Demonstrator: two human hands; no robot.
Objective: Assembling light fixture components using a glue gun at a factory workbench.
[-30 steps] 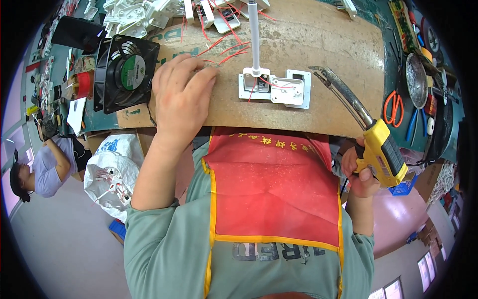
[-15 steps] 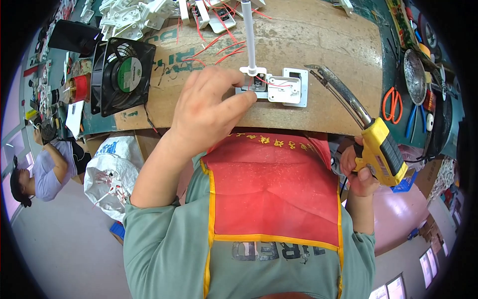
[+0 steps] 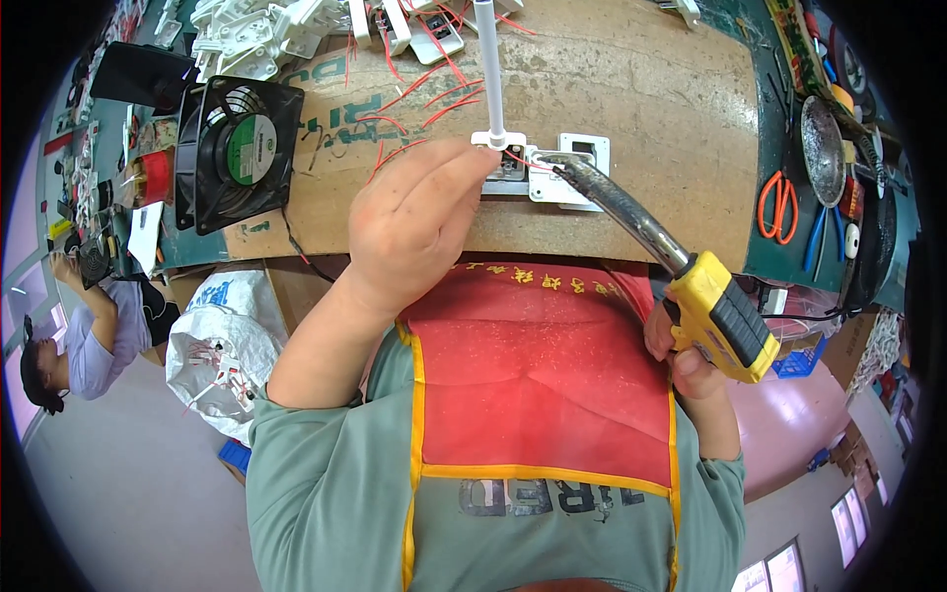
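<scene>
My left hand (image 3: 414, 222) rests on the near edge of a brown cardboard-covered bench (image 3: 651, 109), its fingertips pinching a thin red wire (image 3: 515, 158) against a white plastic socket part (image 3: 557, 170). A white tube (image 3: 489, 69) stands upright just behind the fingertips. My right hand (image 3: 681, 360) grips the yellow and black handle of a soldering gun (image 3: 715, 316). Its long metal barrel (image 3: 621, 209) reaches up and left, and the tip touches the white part beside my left fingers.
A black square fan (image 3: 240, 153) sits at the bench's left. Loose red wires (image 3: 419, 94) and a heap of white plastic parts (image 3: 266, 35) lie behind. Orange-handled scissors (image 3: 779, 202) and blue pliers (image 3: 821, 232) lie right. Another person (image 3: 84, 340) sits lower left beside a white sack (image 3: 222, 345).
My left hand slid right along the bench edge onto the white part. My right hand swung the soldering gun left, bringing its tip down onto the part.
</scene>
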